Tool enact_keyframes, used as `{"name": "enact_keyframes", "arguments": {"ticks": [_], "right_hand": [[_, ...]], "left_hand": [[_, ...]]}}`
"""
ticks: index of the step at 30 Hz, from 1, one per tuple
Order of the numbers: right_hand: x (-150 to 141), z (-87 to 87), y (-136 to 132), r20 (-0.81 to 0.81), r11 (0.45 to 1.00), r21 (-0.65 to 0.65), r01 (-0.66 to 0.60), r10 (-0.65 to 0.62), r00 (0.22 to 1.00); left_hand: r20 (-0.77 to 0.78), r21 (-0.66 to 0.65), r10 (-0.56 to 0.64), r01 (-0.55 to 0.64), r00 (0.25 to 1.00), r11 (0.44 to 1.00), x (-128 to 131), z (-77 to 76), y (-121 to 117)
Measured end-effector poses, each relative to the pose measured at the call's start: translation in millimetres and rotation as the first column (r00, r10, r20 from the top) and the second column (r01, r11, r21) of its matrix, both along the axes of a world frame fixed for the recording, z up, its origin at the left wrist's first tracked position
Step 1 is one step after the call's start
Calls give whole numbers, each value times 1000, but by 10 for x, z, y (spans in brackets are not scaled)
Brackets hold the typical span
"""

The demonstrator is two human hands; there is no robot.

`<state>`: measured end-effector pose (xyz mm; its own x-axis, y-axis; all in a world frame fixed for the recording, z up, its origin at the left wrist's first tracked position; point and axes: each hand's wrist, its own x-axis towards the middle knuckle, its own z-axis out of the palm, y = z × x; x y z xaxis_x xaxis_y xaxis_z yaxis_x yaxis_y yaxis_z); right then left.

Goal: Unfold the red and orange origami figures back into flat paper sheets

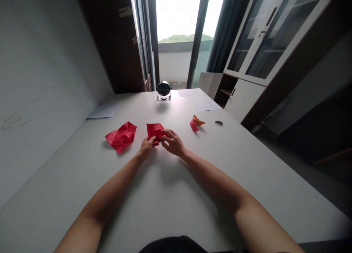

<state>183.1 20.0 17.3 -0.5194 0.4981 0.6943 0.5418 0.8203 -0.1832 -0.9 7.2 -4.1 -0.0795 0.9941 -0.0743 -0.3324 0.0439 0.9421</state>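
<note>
Slanting inward, the left hand (145, 147) and right hand (173, 143) meet, each grip pinched onto the folded red paper (153, 129).

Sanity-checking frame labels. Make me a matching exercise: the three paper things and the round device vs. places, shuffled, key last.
1. spread creased red sheet
2. orange-and-red folded paper
3. round device
4. partly folded red paper

A. near the far edge of the table
B. held by the left hand, touched by the right hand
C. left of both hands
D. near the round hole

Pairs: 1-C, 2-D, 3-A, 4-B
</note>
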Motion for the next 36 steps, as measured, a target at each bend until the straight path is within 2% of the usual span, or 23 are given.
{"name": "enact_keyframes", "arguments": {"ticks": [10, 19, 25, 36], "right_hand": [[44, -39, 61, -15, 999, -15, 43, -43, 999], [51, 28, 13, 8, 997, 67, -24, 24, 1000], [40, 89, -29, 70, 988, 132, -77, 68, 995], [20, 140, -72, 107, 975, 162, -151, 135, 985]], "left_hand": [[-108, 49, -55, 61, 993, 997, 24, 48, -53], [51, 64, -37, 33, 998, 997, 39, 108, -79], [75, 54, -11, 7, 997, 999, 32, 138, -62], [139, -23, 81, -79, 987, 997, -62, 68, 22]]}}
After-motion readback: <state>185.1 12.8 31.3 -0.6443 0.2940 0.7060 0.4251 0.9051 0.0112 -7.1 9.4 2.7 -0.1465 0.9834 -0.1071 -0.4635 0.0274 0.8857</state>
